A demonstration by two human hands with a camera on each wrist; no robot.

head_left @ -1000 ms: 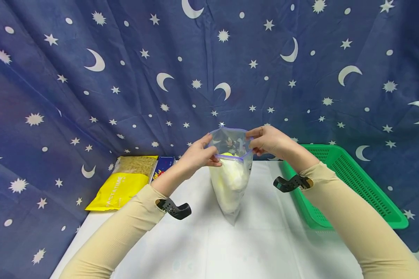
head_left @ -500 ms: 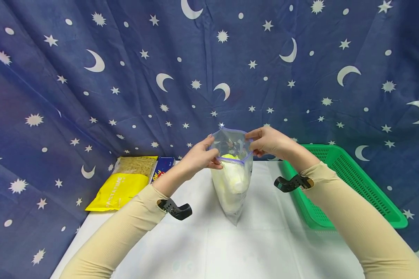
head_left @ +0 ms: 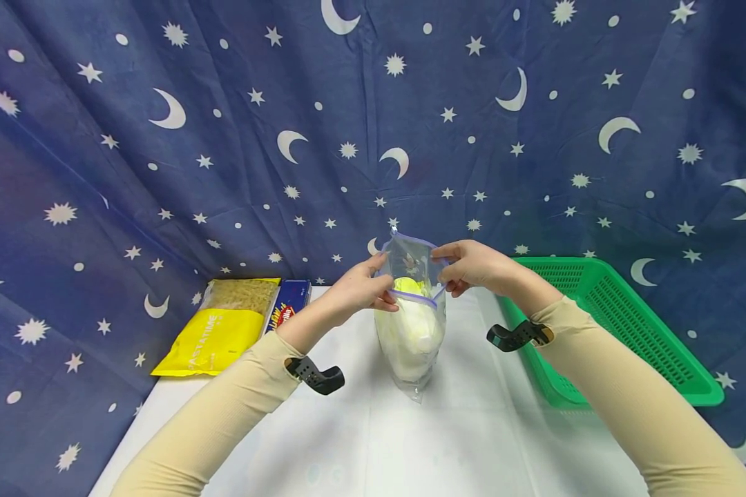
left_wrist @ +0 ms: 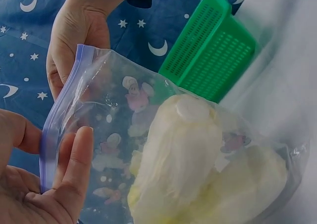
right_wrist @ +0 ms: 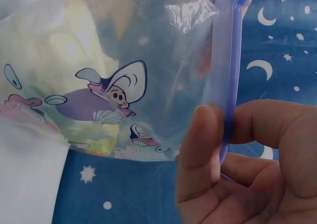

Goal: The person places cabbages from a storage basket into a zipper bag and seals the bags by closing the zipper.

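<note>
A clear zip-lock bag with a purple seal strip stands on the table with its mouth open upward. Two pale pieces, looking like small napa cabbages, lie inside; yellow leaf tips show through the mouth. My left hand pinches the left side of the rim, thumb outside and fingers inside the bag. At the right side of the rim, my right hand pinches the strip between thumb and fingers. Cartoon figures are printed on the bag's wall. The bag's lower tip touches the white cloth.
A green perforated basket stands to the right, partly behind the right forearm. At the back left lie a yellow pasta packet and a blue box. A dark blue curtain with moons and stars hangs behind the white-covered table.
Both hands have come down a little with the bag's rim, and the left hand has shifted slightly right. The mouth is somewhat narrower, and both hands keep their pinch.
</note>
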